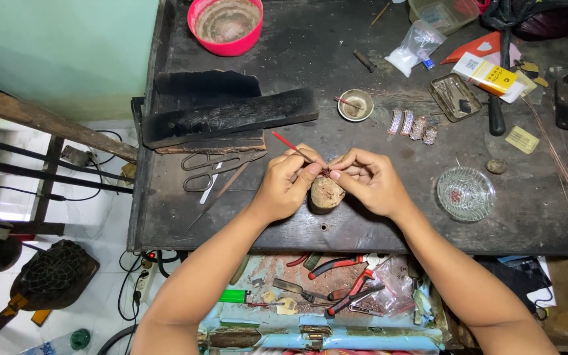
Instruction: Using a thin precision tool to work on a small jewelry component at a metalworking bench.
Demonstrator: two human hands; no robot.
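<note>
Hands were seen meeting over a small rounded brownish block (327, 194) near the front edge of the dark surface (376, 223). A thin red-handled tool (292, 147) was pinched in the grip of the left hand (284, 184), its tip brought down at the block's top. The right hand's (371, 181) fingertips were pressed narrow at the same spot; whether something tiny was held could not be told. Scissors (215, 167) were laid left of the block, a glass dish (465, 192) to its right.
</note>
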